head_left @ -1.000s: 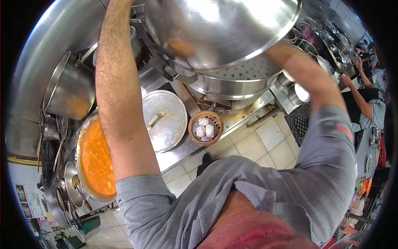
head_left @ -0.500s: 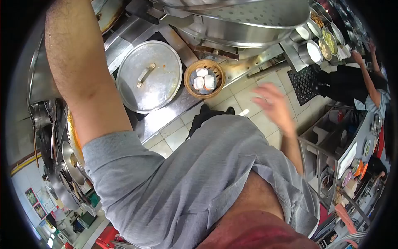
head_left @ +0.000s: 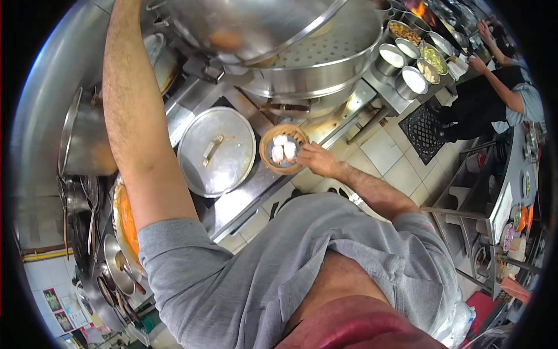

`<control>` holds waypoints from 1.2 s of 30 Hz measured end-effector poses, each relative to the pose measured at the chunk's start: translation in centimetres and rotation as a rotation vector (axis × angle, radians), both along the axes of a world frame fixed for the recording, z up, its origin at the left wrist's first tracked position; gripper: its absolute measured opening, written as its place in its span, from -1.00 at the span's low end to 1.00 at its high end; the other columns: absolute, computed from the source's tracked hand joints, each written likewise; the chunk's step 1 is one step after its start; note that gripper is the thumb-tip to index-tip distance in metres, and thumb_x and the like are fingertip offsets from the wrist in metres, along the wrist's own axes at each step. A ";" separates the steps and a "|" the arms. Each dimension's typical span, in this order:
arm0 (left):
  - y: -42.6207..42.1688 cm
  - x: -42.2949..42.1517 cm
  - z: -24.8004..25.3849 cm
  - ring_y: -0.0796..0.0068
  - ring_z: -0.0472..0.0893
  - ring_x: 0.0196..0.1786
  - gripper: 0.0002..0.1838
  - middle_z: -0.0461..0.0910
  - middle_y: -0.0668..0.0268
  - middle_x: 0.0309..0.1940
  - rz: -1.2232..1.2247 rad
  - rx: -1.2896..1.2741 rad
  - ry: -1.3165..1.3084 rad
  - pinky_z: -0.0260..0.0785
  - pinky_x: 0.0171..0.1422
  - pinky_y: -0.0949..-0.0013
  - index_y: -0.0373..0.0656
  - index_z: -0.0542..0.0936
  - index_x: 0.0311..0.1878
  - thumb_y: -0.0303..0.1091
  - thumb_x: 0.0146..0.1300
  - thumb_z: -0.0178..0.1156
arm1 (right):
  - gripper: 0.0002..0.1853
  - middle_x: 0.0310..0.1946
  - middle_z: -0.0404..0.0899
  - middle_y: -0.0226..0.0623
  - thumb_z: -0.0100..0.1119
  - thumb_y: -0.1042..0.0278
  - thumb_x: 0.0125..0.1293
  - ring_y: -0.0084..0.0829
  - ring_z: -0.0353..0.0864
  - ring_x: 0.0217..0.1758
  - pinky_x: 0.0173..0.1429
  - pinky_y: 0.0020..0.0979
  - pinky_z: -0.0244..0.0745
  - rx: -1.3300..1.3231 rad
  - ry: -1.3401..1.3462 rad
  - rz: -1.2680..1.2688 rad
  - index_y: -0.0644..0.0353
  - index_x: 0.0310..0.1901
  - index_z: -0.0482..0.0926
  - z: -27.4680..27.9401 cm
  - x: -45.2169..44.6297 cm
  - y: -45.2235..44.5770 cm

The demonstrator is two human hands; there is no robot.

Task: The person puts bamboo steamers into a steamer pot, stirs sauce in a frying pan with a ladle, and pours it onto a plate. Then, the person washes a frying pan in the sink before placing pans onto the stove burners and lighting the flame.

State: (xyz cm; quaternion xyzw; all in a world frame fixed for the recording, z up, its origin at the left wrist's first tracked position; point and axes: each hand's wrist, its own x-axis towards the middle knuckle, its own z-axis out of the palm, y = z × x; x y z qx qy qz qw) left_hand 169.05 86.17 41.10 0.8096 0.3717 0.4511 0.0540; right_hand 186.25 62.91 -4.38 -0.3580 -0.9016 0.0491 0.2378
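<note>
My right hand (head_left: pixel 317 160) is closed on the right rim of a small round bamboo steamer (head_left: pixel 267 148). Inside the bamboo steamer lie three white buns (head_left: pixel 278 153) on a dark liner. It stands at the counter's edge, beside a round metal lid (head_left: pixel 195 166) with a bar handle. My left arm (head_left: pixel 139 128) reaches up past the top edge, so the left hand is out of sight. Beyond the bamboo steamer is a large metal steamer pot (head_left: pixel 343 72) with a perforated tray. A big shiny metal cover (head_left: pixel 250 26) hangs tilted over its left part.
Metal containers of white, yellow and brown food (head_left: pixel 411 82) stand at upper right, near a flame (head_left: pixel 421 9). A co-worker (head_left: pixel 494 102) stands on the right by a black floor mat (head_left: pixel 421 134). Pans and ladles (head_left: pixel 119 264) fill the left side.
My right hand has come in from the right and taken hold of the bamboo steamer's rim. The metal cover shows more fully over the pot. The view has shifted.
</note>
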 end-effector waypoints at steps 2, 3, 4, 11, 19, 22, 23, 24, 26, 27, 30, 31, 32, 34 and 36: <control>0.1 -0.1 0.0 0.53 0.52 -0.32 -0.67 0.61 0.33 -0.34 -0.013 -0.013 -0.010 0.37 -0.21 0.42 -0.25 0.61 -0.09 -0.18 0.27 0.12 | -0.82 -0.31 0.39 -0.45 0.09 0.43 -0.02 -0.38 0.36 -0.11 -0.05 -0.33 0.32 0.019 -0.015 -0.022 0.10 -0.30 0.53 1.0 0.5 -1.1; 0.2 -0.2 -0.1 0.56 0.51 -0.35 -0.69 0.59 0.36 -0.37 -0.018 -0.054 -0.035 0.36 -0.24 0.45 -0.24 0.62 -0.12 -0.19 0.26 0.12 | -0.82 -0.32 0.39 -0.46 0.09 0.43 -0.02 -0.39 0.36 -0.12 -0.05 -0.33 0.32 -0.005 0.004 -0.023 0.10 -0.30 0.53 1.7 1.1 -1.8; 0.3 -0.3 0.0 0.56 0.51 -0.35 -0.69 0.59 0.36 -0.37 -0.029 -0.045 -0.035 0.36 -0.24 0.45 -0.24 0.62 -0.12 -0.19 0.26 0.12 | -0.82 -0.32 0.39 -0.46 0.08 0.43 -0.01 -0.40 0.35 -0.13 -0.05 -0.33 0.32 -0.029 0.020 -0.022 0.10 -0.30 0.53 2.8 1.7 -2.5; 4.3 -2.8 0.0 0.29 0.50 -0.50 -0.65 0.57 0.09 -0.52 -0.213 0.115 -0.034 0.37 -0.38 0.24 -0.46 0.57 -0.29 -0.24 0.21 0.14 | -0.79 -0.32 0.43 -0.42 0.15 0.47 -0.12 -0.40 0.41 -0.14 -0.05 -0.38 0.40 -0.008 -0.081 -0.069 0.16 -0.34 0.54 17.5 9.3 -7.8; 4.8 -3.6 -0.6 0.33 0.45 -0.51 -0.66 0.54 0.11 -0.54 -0.246 0.126 -0.143 0.33 -0.41 0.25 -0.46 0.57 -0.29 -0.26 0.20 0.14 | -0.68 -0.31 0.49 -0.21 0.28 0.57 -0.18 -0.16 0.46 -0.15 -0.06 -0.27 0.44 0.070 -0.147 -0.226 0.31 -0.27 0.55 33.2 15.9 -7.5; 4.3 -3.5 -1.0 0.47 0.48 -0.43 -0.71 0.56 0.26 -0.46 -0.252 0.093 -0.155 0.34 -0.33 0.38 -0.34 0.59 -0.21 -0.25 0.24 0.12 | -0.71 -0.33 0.48 -0.18 0.27 0.57 -0.11 -0.13 0.46 -0.14 -0.05 -0.24 0.41 0.171 -0.190 -0.224 0.34 -0.25 0.52 35.4 17.2 -4.3; 4.0 -3.4 -0.9 0.61 0.50 -0.36 -0.73 0.58 0.41 -0.39 -0.261 0.064 -0.163 0.34 -0.27 0.51 -0.22 0.62 -0.14 -0.23 0.28 0.10 | -0.71 -0.32 0.48 -0.17 0.27 0.55 -0.10 -0.13 0.46 -0.14 -0.05 -0.24 0.41 0.189 -0.202 -0.232 0.34 -0.25 0.52 35.6 17.5 -3.0; 3.6 -3.3 -0.8 0.61 0.50 -0.36 -0.73 0.58 0.41 -0.39 -0.252 0.073 -0.167 0.34 -0.27 0.51 -0.22 0.62 -0.14 -0.23 0.28 0.10 | -0.72 -0.32 0.48 -0.17 0.26 0.53 -0.08 -0.13 0.47 -0.14 -0.05 -0.24 0.41 0.208 -0.213 -0.240 0.34 -0.25 0.53 35.7 17.8 -1.7; 2.4 -2.8 -0.6 0.61 0.51 -0.35 -0.73 0.59 0.41 -0.38 -0.151 -0.068 -0.159 0.35 -0.23 0.51 -0.23 0.61 -0.12 -0.24 0.29 0.09 | -0.72 -0.32 0.49 -0.16 0.26 0.53 -0.07 -0.12 0.47 -0.14 -0.04 -0.23 0.40 0.231 -0.218 -0.222 0.34 -0.24 0.53 35.4 17.8 1.2; 2.0 -2.6 -0.7 0.62 0.50 -0.35 -0.73 0.59 0.43 -0.38 -0.142 -0.049 -0.148 0.33 -0.25 0.51 -0.22 0.61 -0.12 -0.24 0.29 0.08 | -0.72 -0.31 0.49 -0.15 0.25 0.52 -0.06 -0.11 0.48 -0.14 -0.03 -0.22 0.39 0.247 -0.222 -0.213 0.33 -0.23 0.54 35.1 17.6 2.8; 1.1 -2.0 -0.5 0.62 0.47 -0.37 -0.73 0.58 0.44 -0.39 -0.049 0.016 -0.082 0.29 -0.28 0.53 -0.21 0.62 -0.12 -0.25 0.29 0.07 | -0.70 -0.30 0.53 -0.12 0.28 0.49 -0.06 -0.10 0.53 -0.14 -0.03 -0.20 0.44 0.209 -0.307 -0.271 0.29 -0.21 0.57 33.9 16.2 6.8; 0.5 -1.7 -0.5 0.63 0.45 -0.39 -0.74 0.57 0.44 -0.41 -0.008 0.021 -0.086 0.25 -0.31 0.53 -0.22 0.61 -0.12 -0.26 0.29 0.07 | -0.70 -0.32 0.55 -0.12 0.29 0.47 -0.07 -0.10 0.55 -0.17 -0.05 -0.19 0.46 0.194 -0.323 -0.287 0.27 -0.22 0.58 32.9 15.9 8.5; 0.3 -1.6 -0.5 0.63 0.45 -0.39 -0.74 0.57 0.44 -0.41 -0.003 0.022 -0.087 0.25 -0.31 0.53 -0.22 0.61 -0.12 -0.26 0.29 0.07 | -0.71 -0.34 0.58 -0.12 0.30 0.45 -0.08 -0.11 0.58 -0.19 -0.08 -0.18 0.48 0.180 -0.339 -0.304 0.25 -0.23 0.59 32.2 15.3 9.8; 0.1 -1.5 -0.5 0.63 0.44 -0.41 -0.75 0.57 0.43 -0.42 -0.036 -0.003 -0.098 0.24 -0.33 0.53 -0.23 0.61 -0.12 -0.27 0.29 0.07 | -0.73 -0.39 0.60 -0.13 0.29 0.44 -0.10 -0.12 0.60 -0.24 -0.13 -0.17 0.50 0.176 -0.287 -0.250 0.20 -0.26 0.62 31.1 14.2 11.7; 0.2 -1.7 -0.4 0.63 0.43 -0.42 -0.75 0.56 0.43 -0.43 -0.021 -0.004 -0.096 0.23 -0.33 0.53 -0.23 0.61 -0.13 -0.27 0.29 0.08 | -0.73 -0.38 0.61 -0.14 0.30 0.43 -0.12 -0.13 0.60 -0.24 -0.14 -0.19 0.50 -0.002 -0.404 -0.243 0.19 -0.28 0.62 30.4 13.2 13.3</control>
